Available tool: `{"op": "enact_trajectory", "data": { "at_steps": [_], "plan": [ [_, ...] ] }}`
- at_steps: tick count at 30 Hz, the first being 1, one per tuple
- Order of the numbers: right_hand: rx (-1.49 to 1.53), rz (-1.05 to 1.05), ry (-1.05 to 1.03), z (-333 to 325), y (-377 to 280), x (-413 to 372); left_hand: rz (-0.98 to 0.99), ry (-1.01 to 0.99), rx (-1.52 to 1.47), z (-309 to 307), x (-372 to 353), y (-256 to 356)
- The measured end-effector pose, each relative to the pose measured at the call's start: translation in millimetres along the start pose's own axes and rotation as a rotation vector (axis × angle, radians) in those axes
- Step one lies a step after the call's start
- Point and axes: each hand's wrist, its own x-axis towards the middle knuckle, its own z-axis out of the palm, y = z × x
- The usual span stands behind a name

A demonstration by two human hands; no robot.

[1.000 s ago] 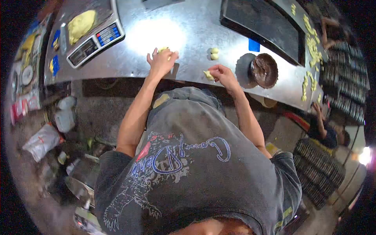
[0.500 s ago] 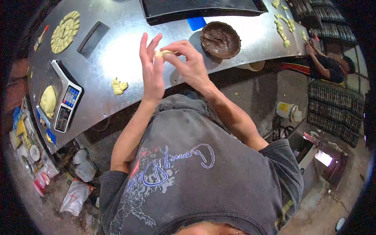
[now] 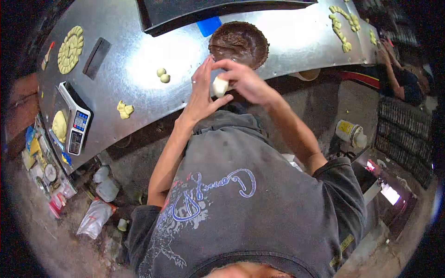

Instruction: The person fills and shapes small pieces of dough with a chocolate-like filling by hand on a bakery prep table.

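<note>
A pale piece of dough (image 3: pixel 220 86) sits between my two hands, above the front edge of the metal table (image 3: pixel 143 99). My left hand (image 3: pixel 202 90) cups it from the left, fingers pointing up and thumb beneath. From the right, my right hand (image 3: pixel 248 84) bends its fingers onto the dough; its index finger reaches over to the left fingertips. Just beyond my hands stands a round bowl of dark brown paste (image 3: pixel 238 44). Two small dough balls (image 3: pixel 163 75) lie to the left on the table, and a flattened dough scrap (image 3: pixel 124 110) is nearer the edge.
A digital scale (image 3: pixel 76 120) with a dough lump (image 3: pixel 59 126) stands at left. Behind it lie a ring of dough pieces (image 3: pixel 71 50), a dark bar (image 3: pixel 97 58) and a brush (image 3: pixel 47 55). A black tray (image 3: pixel 222 9) and blue scraper (image 3: pixel 209 26) are at the back. Another person (image 3: pixel 408 83) is at right.
My hands have shifted right and slightly down, nearer the bowl in view. The dough between them now shows as a rounder lump. Two dough balls now show on the table. The view has shifted.
</note>
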Motion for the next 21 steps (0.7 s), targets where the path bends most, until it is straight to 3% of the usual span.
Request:
{"op": "enact_trajectory", "data": {
  "at_steps": [1, 3, 4, 7, 8, 12, 16, 21],
  "plan": [
    [-0.146, -0.024, 0.024, -23.0, 0.3, 8.6, -0.063, 0.007, 0.078, 8.3, -6.3, -1.8],
    [-0.560, -0.229, 0.045, -68.3, 6.0, 26.5, -0.456, -0.189, -0.181, 5.8, -21.7, -6.6],
    [-0.848, -0.150, 0.182, -80.9, 6.7, 34.3, -0.652, -0.280, -0.315, 2.6, -30.0, -9.5],
    [-1.447, -0.074, 0.167, -90.9, 24.6, 49.8, -0.600, -0.292, -0.181, -1.8, -52.3, -19.2],
    [-1.418, -0.144, 0.153, -90.1, 37.2, 50.4, -0.647, -0.252, -0.179, -5.2, -58.0, -18.7],
    [-1.307, -0.029, 0.124, -76.4, 28.8, 65.5, -0.777, -0.107, -0.223, -26.0, -60.0, -10.7],
    [-0.626, 0.083, 0.192, -59.7, 3.9, 72.1, -0.756, -0.029, -0.357, -48.9, -59.5, -17.0],
    [0.199, -0.010, -0.144, 2.0, -8.3, 56.3, -0.567, -0.035, -0.426, -83.0, -35.2, -6.8]
  ]
}}
